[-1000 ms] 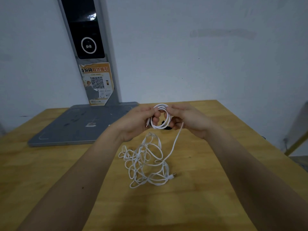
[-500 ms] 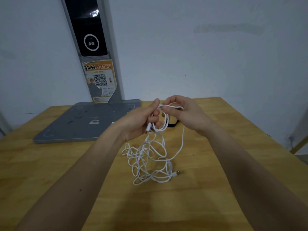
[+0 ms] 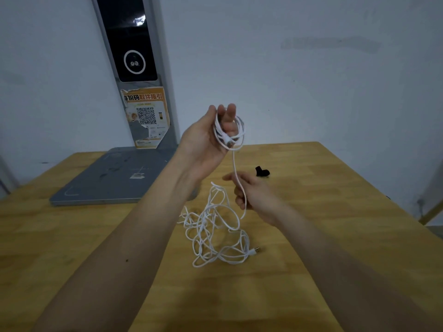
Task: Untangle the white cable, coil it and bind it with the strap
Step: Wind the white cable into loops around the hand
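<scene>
My left hand is raised above the wooden table and holds a small coil of the white cable looped around its fingers, one plug end lying against the coil. A strand runs down from the coil through my right hand, which is closed around it lower down. The rest of the cable lies in a loose tangle on the table in front of me, ending in a plug at the right. The black strap lies on the table just beyond my right hand.
A grey flat base with an upright post carrying a dark screen and an orange QR-code sticker stands at the back left against the white wall. The table's right edge drops off near a yellow bar.
My left hand has risen with the coil. My right hand has dropped away from the coil and slid down along the strand, uncovering the black strap.
</scene>
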